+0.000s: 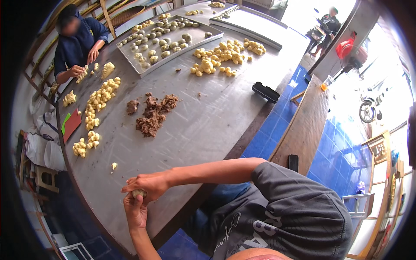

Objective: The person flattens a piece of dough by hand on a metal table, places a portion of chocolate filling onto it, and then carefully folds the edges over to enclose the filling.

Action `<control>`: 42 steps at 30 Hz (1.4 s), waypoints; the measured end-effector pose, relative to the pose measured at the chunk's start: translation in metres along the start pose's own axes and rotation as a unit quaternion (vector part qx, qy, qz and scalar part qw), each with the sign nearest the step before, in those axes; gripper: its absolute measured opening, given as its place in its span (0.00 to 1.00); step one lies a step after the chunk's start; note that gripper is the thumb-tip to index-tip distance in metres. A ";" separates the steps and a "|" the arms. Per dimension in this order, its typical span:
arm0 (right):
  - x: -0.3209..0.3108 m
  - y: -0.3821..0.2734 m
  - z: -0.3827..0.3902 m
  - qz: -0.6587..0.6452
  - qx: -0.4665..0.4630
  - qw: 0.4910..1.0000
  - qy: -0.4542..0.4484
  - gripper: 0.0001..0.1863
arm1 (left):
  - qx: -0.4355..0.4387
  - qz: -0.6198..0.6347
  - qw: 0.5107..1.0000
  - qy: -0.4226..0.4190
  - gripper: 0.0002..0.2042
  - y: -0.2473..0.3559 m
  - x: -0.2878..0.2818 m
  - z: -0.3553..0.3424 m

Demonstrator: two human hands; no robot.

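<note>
A bakery workshop — long metal worktable (203, 125), dough lumps (227, 53), a tray (198, 40) of balls (186, 37).

The right hand (151, 185) partly hides a small greenish ball (138, 193).

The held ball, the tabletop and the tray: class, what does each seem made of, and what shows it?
Held ball: perhaps dough, its visible part matt and grey-green, though mostly hidden. Tabletop: probably metal, grey, with scuffs and soft sheen. Tray: likely metal, silvery, with thin raised rims.
</note>
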State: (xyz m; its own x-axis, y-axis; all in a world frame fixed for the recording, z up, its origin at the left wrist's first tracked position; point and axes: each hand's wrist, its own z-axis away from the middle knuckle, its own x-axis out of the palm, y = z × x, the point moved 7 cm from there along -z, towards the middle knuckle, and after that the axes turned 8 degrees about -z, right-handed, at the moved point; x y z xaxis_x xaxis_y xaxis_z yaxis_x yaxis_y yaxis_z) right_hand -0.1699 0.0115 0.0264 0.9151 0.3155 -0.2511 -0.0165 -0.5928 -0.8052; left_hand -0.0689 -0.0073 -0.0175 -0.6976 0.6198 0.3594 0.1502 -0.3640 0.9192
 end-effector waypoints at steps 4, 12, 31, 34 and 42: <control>-0.002 -0.005 0.001 0.004 0.012 1.000 0.001 0.28 | 0.004 -0.013 1.000 0.006 0.21 0.001 0.003 0.000; 0.004 -0.004 -0.004 0.008 -0.066 0.998 0.002 0.16 | 0.012 -0.029 0.999 0.006 0.22 0.005 -0.004 0.004; -0.021 0.022 0.011 0.016 0.162 0.986 0.023 0.53 | -0.041 -0.010 0.999 0.027 0.28 0.000 -0.017 -0.001; -0.037 0.021 0.013 0.120 0.086 0.987 0.070 0.50 | -0.062 0.080 0.994 0.041 0.30 0.001 -0.013 -0.007; -0.012 0.013 0.001 0.114 0.123 0.986 -0.012 0.32 | -0.043 0.141 0.985 -0.087 0.34 -0.002 -0.004 0.002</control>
State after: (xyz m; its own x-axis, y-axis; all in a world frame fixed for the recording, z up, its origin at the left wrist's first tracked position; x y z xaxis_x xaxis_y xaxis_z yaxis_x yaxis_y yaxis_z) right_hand -0.1810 0.0004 0.0181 0.8666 0.2148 -0.4504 -0.3203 -0.4528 -0.8321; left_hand -0.0651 -0.0077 -0.0200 -0.5049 0.5931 0.6272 0.2556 -0.5913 0.7649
